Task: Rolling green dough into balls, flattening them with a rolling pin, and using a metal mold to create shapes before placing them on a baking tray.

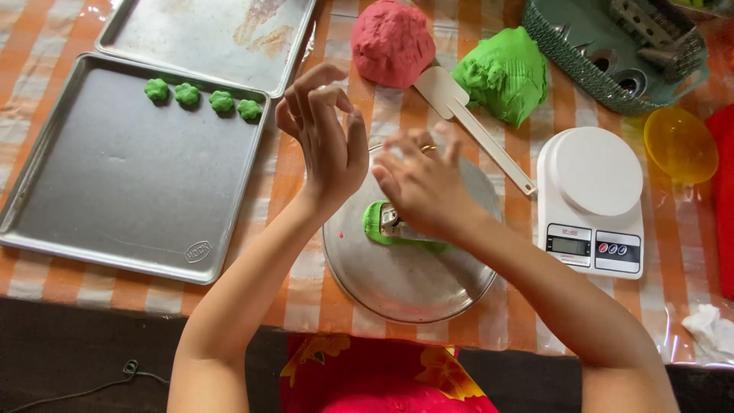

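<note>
Hands (pixel 329 141) (pixel 420 187) over round plate (pixel 405 283) w/ green dough (pixel 375 223).

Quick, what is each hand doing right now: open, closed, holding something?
Left hand: open, fingers curled loosely, holding nothing visible, raised above the round metal plate.
Right hand: blurred; whether it holds anything cannot be told, just over the green dough.

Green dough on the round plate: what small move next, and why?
Probably lower the right hand to lift the metal cutter off the green dough on the round plate: both hands are raised, and the left hand is empty.
</note>
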